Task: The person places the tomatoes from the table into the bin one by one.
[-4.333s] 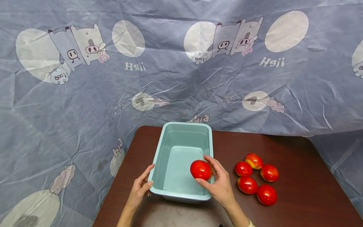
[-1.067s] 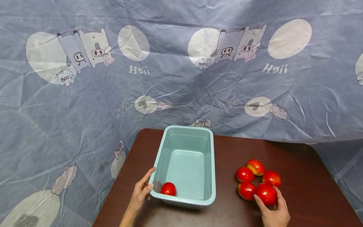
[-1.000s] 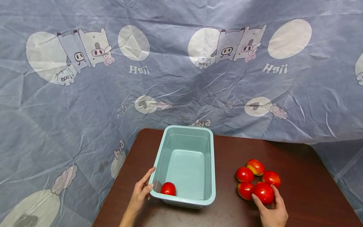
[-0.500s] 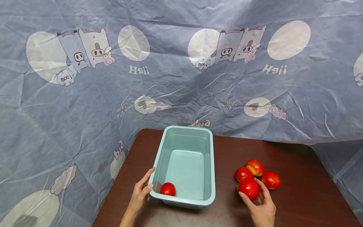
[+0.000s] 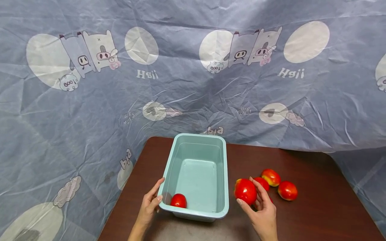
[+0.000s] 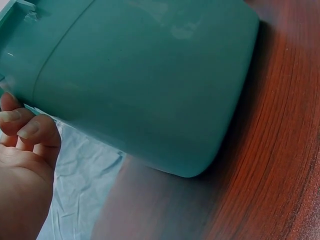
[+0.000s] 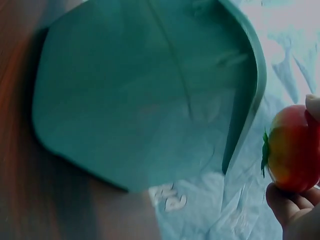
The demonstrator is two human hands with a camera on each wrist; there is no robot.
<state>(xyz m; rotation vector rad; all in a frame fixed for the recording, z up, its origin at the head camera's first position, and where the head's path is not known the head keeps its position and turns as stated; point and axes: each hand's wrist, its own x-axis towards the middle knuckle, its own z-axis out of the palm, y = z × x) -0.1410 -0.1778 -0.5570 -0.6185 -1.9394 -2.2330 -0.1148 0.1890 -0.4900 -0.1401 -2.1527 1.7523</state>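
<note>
While the right hand (image 5: 261, 211) grips a tomato (image 5: 245, 190) between thumb and fingers, a narrow strip of brown tabletop (image 5: 319, 197) separates it from the teal bin's (image 5: 199, 177) right rim, just to its left. Beyond and right of that grip, more tomatoes (image 5: 287, 190) cluster, two partly hidden; farther right, wood spreads to the table edge. Across the bin, the left hand (image 5: 148, 202) pinches the left rim, another tomato (image 5: 178, 201) inside nearby. And the held one: glossy red, yellowish around its green calyx!

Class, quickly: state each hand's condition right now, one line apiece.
Left hand: gripping the teal bin by its left side.
Right hand: holding a red fruit between thumb and fingers.
</note>
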